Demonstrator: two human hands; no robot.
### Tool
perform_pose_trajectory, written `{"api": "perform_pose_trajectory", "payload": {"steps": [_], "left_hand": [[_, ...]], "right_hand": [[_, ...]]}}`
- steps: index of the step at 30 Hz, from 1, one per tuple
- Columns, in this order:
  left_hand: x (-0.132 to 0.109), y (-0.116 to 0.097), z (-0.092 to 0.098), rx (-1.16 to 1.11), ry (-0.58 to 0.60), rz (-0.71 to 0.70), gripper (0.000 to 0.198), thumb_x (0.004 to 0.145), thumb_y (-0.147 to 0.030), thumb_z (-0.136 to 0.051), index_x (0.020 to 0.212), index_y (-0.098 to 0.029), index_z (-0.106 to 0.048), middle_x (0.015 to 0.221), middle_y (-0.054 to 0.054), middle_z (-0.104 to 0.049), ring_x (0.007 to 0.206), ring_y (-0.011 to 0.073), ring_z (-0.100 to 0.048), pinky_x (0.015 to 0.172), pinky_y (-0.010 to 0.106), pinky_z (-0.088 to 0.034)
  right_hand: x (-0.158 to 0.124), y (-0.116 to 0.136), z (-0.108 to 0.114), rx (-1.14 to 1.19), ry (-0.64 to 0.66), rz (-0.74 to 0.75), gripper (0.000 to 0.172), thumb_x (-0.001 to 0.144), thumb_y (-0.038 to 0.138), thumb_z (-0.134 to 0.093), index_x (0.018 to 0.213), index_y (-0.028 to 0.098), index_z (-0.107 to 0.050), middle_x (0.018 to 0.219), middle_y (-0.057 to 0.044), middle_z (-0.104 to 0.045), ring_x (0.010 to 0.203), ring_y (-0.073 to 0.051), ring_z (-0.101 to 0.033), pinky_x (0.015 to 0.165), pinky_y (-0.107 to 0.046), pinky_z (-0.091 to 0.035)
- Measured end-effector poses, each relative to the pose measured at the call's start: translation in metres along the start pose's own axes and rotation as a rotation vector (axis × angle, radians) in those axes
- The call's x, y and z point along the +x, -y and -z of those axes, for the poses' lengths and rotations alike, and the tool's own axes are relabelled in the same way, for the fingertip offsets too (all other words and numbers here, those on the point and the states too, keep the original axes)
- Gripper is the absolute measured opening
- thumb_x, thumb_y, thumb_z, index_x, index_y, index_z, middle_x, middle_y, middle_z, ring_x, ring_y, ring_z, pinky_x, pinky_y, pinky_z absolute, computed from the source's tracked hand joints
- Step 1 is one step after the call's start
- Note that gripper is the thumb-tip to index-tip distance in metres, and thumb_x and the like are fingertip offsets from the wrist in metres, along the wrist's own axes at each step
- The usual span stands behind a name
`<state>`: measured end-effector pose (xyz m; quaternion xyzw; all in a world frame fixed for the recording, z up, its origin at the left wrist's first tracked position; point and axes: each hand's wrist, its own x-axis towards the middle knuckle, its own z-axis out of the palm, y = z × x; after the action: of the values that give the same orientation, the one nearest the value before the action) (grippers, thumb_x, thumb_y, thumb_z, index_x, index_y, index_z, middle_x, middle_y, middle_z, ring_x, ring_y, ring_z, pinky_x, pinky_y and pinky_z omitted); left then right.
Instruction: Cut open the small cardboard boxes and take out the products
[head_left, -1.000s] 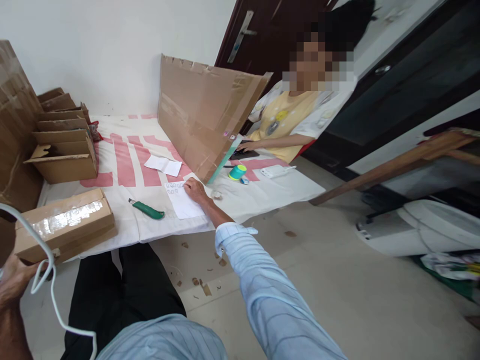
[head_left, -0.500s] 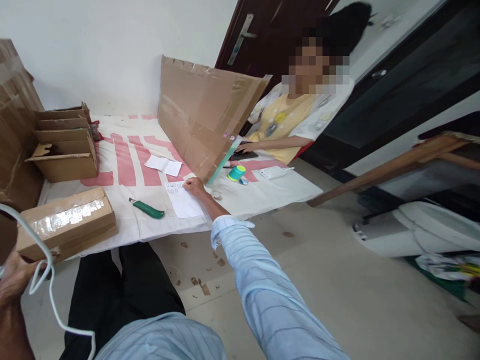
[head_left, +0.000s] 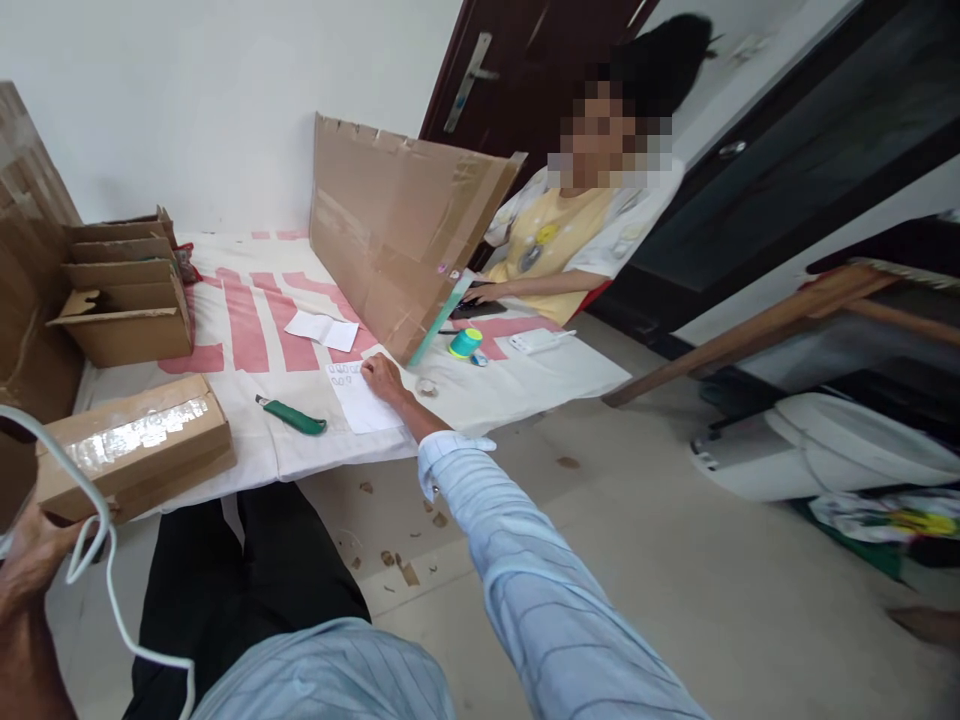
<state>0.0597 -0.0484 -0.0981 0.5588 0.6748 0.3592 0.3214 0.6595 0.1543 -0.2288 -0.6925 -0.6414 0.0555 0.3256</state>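
Observation:
My left hand (head_left: 37, 555) grips the near left corner of a taped cardboard box (head_left: 139, 440) lying at the table's front edge; some fingers are hidden under it. My right hand (head_left: 384, 380) is closed and rests on a white sheet of paper (head_left: 364, 415) marked with several small hand-drawn loops. Whatever its fingertips hold, if anything, is hidden. Left of the paper lies a green utility knife (head_left: 294, 416). A small roll of clear tape (head_left: 427, 387) sits just right of my right hand, and a folded white paper (head_left: 322, 330) lies behind it.
A tall cardboard panel (head_left: 405, 235) stands on the table (head_left: 517, 385). Beyond it sits a person (head_left: 551, 240), near a teal spool (head_left: 466, 344) and a white power strip (head_left: 536, 342). Open cardboard boxes (head_left: 135, 330) stand at left. A white cable (head_left: 112, 590) hangs before my left arm.
The view has shifted slightly, so the far side of the table sits a little more to the left. Both hands keep their places on the box and the paper.

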Motion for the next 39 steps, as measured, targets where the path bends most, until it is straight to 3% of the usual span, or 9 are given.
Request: {"api": "perform_pose_trajectory", "payload": {"steps": [3,6,9,13,19,23,26,31,39], "left_hand": [[-0.003,-0.012,-0.001,-0.008,-0.028,-0.019,0.063,0.051,-0.060,-0.081,0.105,-0.028,-0.074,0.086,0.009,-0.083,0.118,0.0449,-0.076,0.090,0.051,-0.065],[-0.004,-0.016,-0.001,-0.079,0.015,-0.025,0.087,0.050,-0.054,-0.087,0.130,-0.024,-0.070,0.095,0.010,-0.084,0.116,0.0448,-0.077,0.092,0.050,-0.066],[-0.003,-0.010,0.000,-0.172,-0.051,-0.044,0.112,0.048,-0.047,-0.094,0.152,-0.030,-0.057,0.114,0.010,-0.084,0.123,0.0494,-0.073,0.099,0.060,-0.065],[0.000,-0.004,-0.001,-0.273,-0.155,-0.124,0.109,0.049,-0.051,-0.098,0.150,-0.043,-0.058,0.138,0.007,-0.075,0.147,0.0552,-0.053,0.106,0.074,-0.059],[-0.001,-0.005,-0.009,-0.312,-0.153,-0.214,0.128,0.043,-0.049,-0.107,0.155,-0.023,-0.048,0.162,0.016,-0.056,0.151,0.0463,-0.050,0.126,0.062,-0.045],[-0.006,0.001,-0.014,-0.377,-0.079,-0.276,0.125,0.051,-0.051,-0.106,0.155,-0.021,-0.044,0.163,0.022,-0.053,0.154,0.0454,-0.048,0.126,0.060,-0.044],[-0.010,0.006,-0.017,-0.366,-0.041,-0.320,0.121,0.058,-0.048,-0.104,0.158,-0.023,-0.040,0.167,0.023,-0.048,0.157,0.0439,-0.045,0.125,0.059,-0.045],[-0.010,0.014,-0.024,-0.374,-0.062,-0.389,0.117,0.064,-0.048,-0.102,0.159,-0.029,-0.037,0.171,0.021,-0.042,0.161,0.0429,-0.039,0.124,0.062,-0.043],[-0.018,0.013,-0.031,-0.336,-0.066,-0.410,0.114,0.062,-0.046,-0.101,0.155,-0.029,-0.038,0.168,0.021,-0.044,0.160,0.0437,-0.039,0.119,0.061,-0.046]], "right_hand": [[-0.003,0.004,-0.001,0.004,-0.043,-0.004,0.020,0.090,0.021,-0.054,0.077,0.022,-0.069,0.091,-0.009,-0.071,0.094,-0.024,-0.061,0.092,-0.033,-0.048],[-0.005,0.007,0.002,0.010,-0.104,-0.026,0.024,0.094,0.020,-0.049,0.084,0.021,-0.072,0.092,-0.010,-0.073,0.096,-0.024,-0.062,0.094,-0.033,-0.049],[-0.009,0.010,0.010,0.011,-0.167,-0.051,0.028,0.094,0.018,-0.046,0.093,0.019,-0.074,0.097,-0.012,-0.074,0.098,-0.026,-0.063,0.096,-0.035,-0.050],[-0.026,0.026,0.018,0.032,-0.210,-0.017,0.030,0.094,0.016,-0.044,0.098,0.017,-0.074,0.104,-0.015,-0.074,0.102,-0.027,-0.064,0.098,-0.037,-0.052],[-0.073,0.088,0.001,0.161,-0.140,0.199,0.028,0.100,0.026,-0.048,0.105,0.021,-0.075,0.105,-0.012,-0.073,0.097,-0.026,-0.066,0.091,-0.039,-0.056],[-0.103,0.132,-0.020,0.185,-0.050,0.390,0.026,0.101,0.036,-0.058,0.113,0.020,-0.075,0.112,-0.014,-0.073,0.107,-0.030,-0.066,0.099,-0.044,-0.055],[-0.121,0.150,-0.036,0.126,-0.006,0.402,0.030,0.102,0.040,-0.059,0.116,0.018,-0.075,0.111,-0.015,-0.072,0.108,-0.031,-0.064,0.098,-0.045,-0.053],[-0.137,0.153,-0.050,0.080,0.009,0.359,0.033,0.106,0.043,-0.052,0.109,0.019,-0.074,0.102,-0.014,-0.072,0.101,-0.029,-0.061,0.094,-0.043,-0.050],[-0.145,0.151,-0.048,0.060,0.015,0.400,0.028,0.100,0.044,-0.057,0.106,0.021,-0.072,0.101,-0.013,-0.070,0.099,-0.031,-0.060,0.090,-0.044,-0.050]]}}
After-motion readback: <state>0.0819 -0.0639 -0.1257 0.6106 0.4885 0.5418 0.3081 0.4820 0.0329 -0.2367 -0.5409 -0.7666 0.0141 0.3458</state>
